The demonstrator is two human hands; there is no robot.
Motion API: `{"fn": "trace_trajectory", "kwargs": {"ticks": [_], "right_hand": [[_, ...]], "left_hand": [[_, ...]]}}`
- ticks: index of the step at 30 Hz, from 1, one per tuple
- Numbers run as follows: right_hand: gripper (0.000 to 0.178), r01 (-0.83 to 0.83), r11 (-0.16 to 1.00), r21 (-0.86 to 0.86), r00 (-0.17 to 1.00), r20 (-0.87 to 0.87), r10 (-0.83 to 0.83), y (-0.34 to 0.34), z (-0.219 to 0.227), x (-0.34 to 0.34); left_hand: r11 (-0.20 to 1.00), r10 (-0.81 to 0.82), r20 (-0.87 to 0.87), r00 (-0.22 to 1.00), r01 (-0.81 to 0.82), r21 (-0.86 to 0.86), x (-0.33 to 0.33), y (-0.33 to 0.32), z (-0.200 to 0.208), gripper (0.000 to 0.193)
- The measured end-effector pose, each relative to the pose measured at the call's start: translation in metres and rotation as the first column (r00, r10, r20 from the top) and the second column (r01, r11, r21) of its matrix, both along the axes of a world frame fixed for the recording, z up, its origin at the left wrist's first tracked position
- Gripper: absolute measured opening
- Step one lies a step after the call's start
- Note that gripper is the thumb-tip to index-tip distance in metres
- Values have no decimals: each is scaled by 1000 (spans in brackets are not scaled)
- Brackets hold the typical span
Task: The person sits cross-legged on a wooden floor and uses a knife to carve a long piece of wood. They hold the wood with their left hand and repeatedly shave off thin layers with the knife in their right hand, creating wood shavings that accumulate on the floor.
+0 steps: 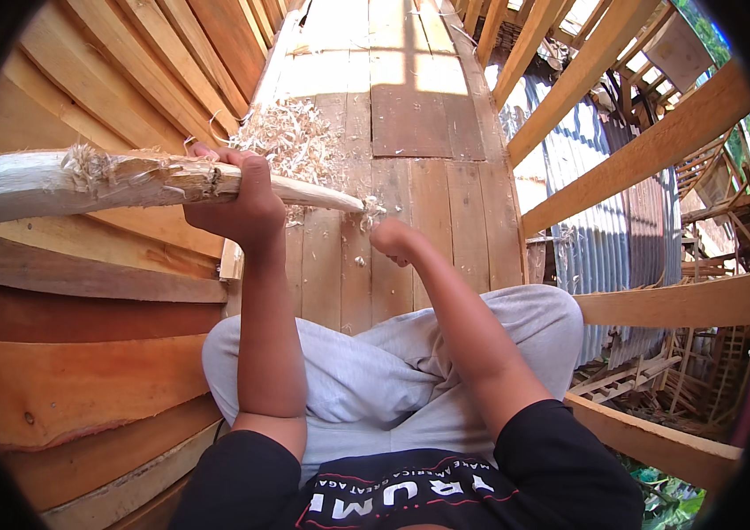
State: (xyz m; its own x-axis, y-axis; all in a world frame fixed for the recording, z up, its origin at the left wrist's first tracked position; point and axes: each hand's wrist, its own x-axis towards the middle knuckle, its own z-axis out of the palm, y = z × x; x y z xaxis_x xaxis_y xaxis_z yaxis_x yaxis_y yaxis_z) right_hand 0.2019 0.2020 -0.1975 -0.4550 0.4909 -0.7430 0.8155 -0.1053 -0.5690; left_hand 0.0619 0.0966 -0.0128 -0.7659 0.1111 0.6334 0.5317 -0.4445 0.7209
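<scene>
A long, pale wooden stick with its bark stripped runs from the left edge toward the middle, thick at the left and tapering to the right. My left hand is wrapped round its narrower part. Rough, frayed fibres stand up along the thick part. At the thin tip hangs a tuft of curled shavings. Just beside that tip, on its near side, my right hand is closed. Whatever its fingers hold is hidden.
A heap of wood shavings lies on the plank floor beyond my left hand. Overlapping boards form a wall close on the left. Slanted wooden rails stand on the right, with corrugated metal sheets beyond. My crossed legs are below.
</scene>
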Motion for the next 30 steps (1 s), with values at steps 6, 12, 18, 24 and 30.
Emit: {"fn": "trace_trajectory", "kwargs": {"ticks": [6, 12, 18, 24, 30], "right_hand": [[28, -90, 994, 64, 993, 84, 84, 2, 6, 0], [30, -32, 996, 82, 986, 168, 17, -21, 2, 12], [47, -124, 961, 249, 984, 153, 88, -22, -25, 15], [49, -44, 929, 368, 998, 58, 24, -30, -12, 18], [50, 47, 865, 500, 999, -32, -36, -27, 3, 21]], "left_hand": [[998, 2, 28, 1000, -3, 56, 7, -1, 3, 19], [992, 12, 144, 989, -30, 126, -9, -6, 4, 20], [977, 36, 202, 979, -78, 200, -11, -26, 13, 17], [957, 76, 208, 975, -130, 260, -12, -58, 31, 17], [958, 184, 300, 936, -239, 161, -11, -54, 20, 28]]}}
